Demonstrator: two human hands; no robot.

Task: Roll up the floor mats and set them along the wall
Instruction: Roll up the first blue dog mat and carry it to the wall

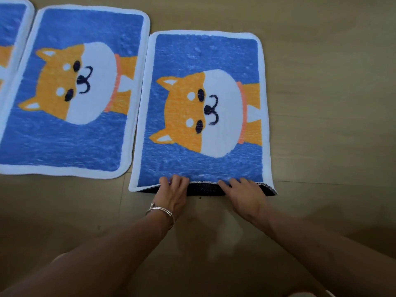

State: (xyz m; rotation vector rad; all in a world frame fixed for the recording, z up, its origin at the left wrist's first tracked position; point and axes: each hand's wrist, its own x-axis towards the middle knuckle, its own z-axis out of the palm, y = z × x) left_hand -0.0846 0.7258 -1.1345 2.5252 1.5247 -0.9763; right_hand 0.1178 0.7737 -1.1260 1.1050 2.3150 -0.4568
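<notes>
Three blue floor mats with an orange and white dog picture lie flat on the wooden floor. The nearest mat [203, 61] lies right of centre, and its near edge is folded over, showing the dark underside [203, 189]. My left hand [173, 194], with a silver bracelet on the wrist, grips that folded edge on the left. My right hand [244, 194] grips the same edge further right. A second mat [70, 146] lies to the left, and a third mat [10, 22] shows only at the far left frame edge.
Bare wooden floor [332, 103] stretches to the right of the nearest mat and in front of it, around my forearms. No wall shows in the head view.
</notes>
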